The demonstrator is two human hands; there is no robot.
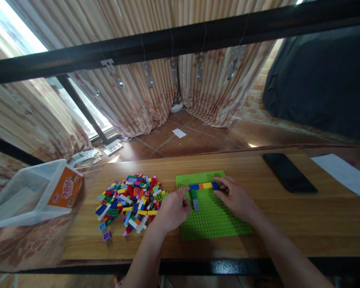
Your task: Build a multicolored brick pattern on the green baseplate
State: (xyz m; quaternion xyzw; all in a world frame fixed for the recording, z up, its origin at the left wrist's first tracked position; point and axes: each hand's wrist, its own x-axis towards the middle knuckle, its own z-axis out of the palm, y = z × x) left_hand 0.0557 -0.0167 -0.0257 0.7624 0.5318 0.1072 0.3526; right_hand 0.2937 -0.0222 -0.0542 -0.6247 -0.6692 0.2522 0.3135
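Near the far edge of a green baseplate [216, 218], the builder's right hand [235, 196] has thumb and forefinger closed about a dark blue brick [215, 186], the right-hand end of a short row of bricks [205, 186]. That end sits between the two fingers, just beyond the thumb's tip. At the other end, the left hand [172, 210] has its forefinger against the row's left corner, remaining fingers curled under; from where I stand I can't tell whether it grips anything. Yellow and orange pieces lie between the hands, and a green-and-grey strip [195, 200] runs from the left corner towards the builder, just beside the left thumb. Left of the baseplate, a loose heap of coloured bricks [132, 202] spreads over the wooden bench [288, 228]. Over to the right lies a black phone [289, 172], with white paper [345, 172] beyond it. Past the bench's left end stands a clear plastic bin [27, 192].
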